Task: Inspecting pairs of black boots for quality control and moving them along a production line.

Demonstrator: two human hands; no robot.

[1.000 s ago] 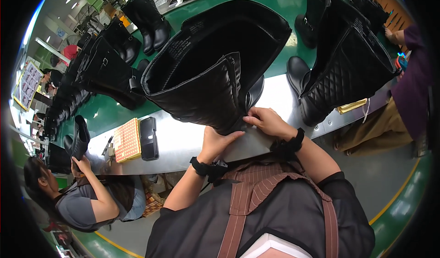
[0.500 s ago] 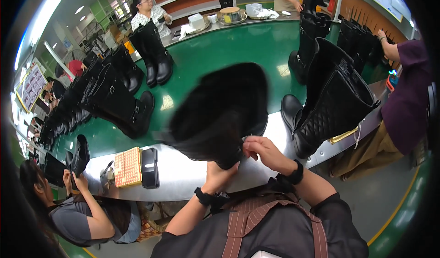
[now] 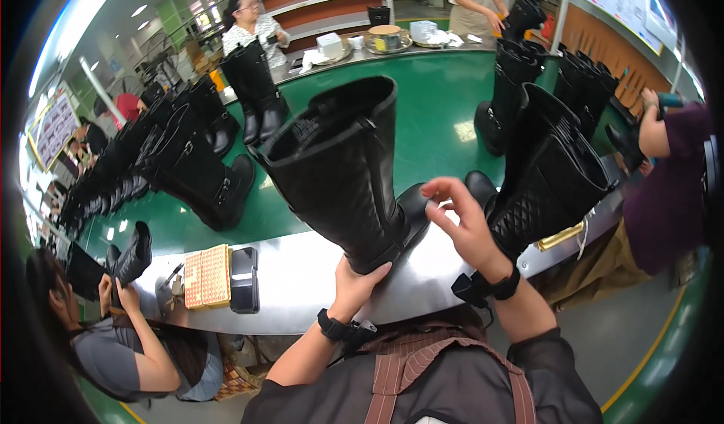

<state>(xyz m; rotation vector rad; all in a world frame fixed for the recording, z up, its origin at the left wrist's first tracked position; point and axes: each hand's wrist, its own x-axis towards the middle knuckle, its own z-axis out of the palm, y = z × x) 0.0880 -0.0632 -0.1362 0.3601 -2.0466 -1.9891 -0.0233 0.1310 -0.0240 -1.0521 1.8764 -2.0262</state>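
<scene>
A tall black leather boot (image 3: 343,179) stands tilted in front of me, its open top towards the far left and its toe pointing right. My left hand (image 3: 356,284) is closed round the boot's ankle and heel, the thumb lying along its side. Just right of the toe, my right hand (image 3: 469,224) is raised with curved fingers apart and nothing between them. Beyond that hand stands a black boot with a quilted ankle (image 3: 539,175), its shaft gaping.
On the metal table edge (image 3: 290,284) lie a yellow patterned pad (image 3: 207,277) and a black tray (image 3: 244,279). Several black boots (image 3: 200,168) line the left of the green table (image 3: 441,85); more stand at right. Co-workers sit or stand at left, right and the far side.
The held boot has turned from a blurred view of its opening to show its side, toe now right. My right hand has let go and moved up and right.
</scene>
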